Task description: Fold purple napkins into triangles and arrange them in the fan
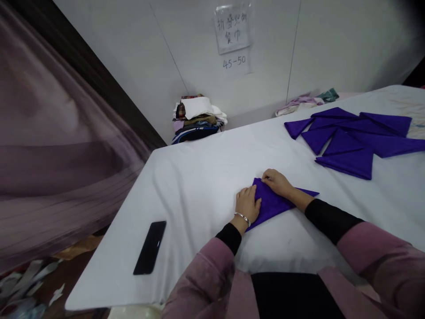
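A purple cloth napkin (pixel 270 204), folded into a triangle, lies on the white-covered table in front of me. My left hand (pixel 247 204) rests flat on its left edge, fingers stretched out, a bracelet at the wrist. At the napkin's top edge, near the upper left corner, my right hand (pixel 276 182) pinches the fabric between thumb and fingers. Part of the upper edge is hidden under my right hand and wrist. One pointed corner of the cloth sticks out to the right beyond that wrist.
Several folded purple napkins (pixel 352 144) lie overlapping on the right of the table (pixel 199 177). A black phone (pixel 150 248) is at the left. Stacked cloths (pixel 196 119) stand behind the far edge, below a handwritten sign (pixel 233 29). A sheer curtain (pixel 59 133) hangs at the left.
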Tool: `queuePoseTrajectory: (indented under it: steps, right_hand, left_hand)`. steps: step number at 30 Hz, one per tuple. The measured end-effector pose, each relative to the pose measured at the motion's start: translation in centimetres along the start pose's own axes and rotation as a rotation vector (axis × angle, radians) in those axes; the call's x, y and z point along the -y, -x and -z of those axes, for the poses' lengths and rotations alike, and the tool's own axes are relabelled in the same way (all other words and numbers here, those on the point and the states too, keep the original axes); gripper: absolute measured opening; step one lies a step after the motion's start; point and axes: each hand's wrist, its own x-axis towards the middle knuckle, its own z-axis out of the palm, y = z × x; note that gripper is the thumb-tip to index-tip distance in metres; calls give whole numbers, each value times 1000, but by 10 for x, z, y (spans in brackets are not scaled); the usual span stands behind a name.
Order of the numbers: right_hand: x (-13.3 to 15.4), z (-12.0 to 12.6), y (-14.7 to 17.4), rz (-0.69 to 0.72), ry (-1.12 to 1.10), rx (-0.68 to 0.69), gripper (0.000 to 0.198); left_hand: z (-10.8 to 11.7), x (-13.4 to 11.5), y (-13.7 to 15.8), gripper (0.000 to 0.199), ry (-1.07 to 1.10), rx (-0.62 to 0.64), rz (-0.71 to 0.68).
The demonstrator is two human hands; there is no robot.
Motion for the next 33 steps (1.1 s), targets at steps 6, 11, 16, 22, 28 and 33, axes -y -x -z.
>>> queuePoseTrajectory:
  steps: [6, 11, 16, 22, 28, 33]
  right_hand:
    - [2, -4, -6, 21, 57, 45, 8]
    - [6, -6, -7, 42, 94, 61, 10]
    - [7, -4, -7, 38, 111, 59, 9]
    - [20, 1, -7, -32, 113, -27, 11]
    - [61, 0, 47, 290, -65, -9, 41]
    - [52, 11, 85, 305, 32, 272, 75]
  left_hand:
    - [-2, 1, 0, 50, 2, 9, 6]
    - [2, 1, 0, 39, -31, 43, 14]
    - [11, -15, -7, 43, -145, 71, -40]
    - [-11, -21, -18, 64, -184, 189, -91]
    - [-22, -10, -16, 56, -294, 184, -223]
    - [-18, -9, -15, 66, -359, 247, -266]
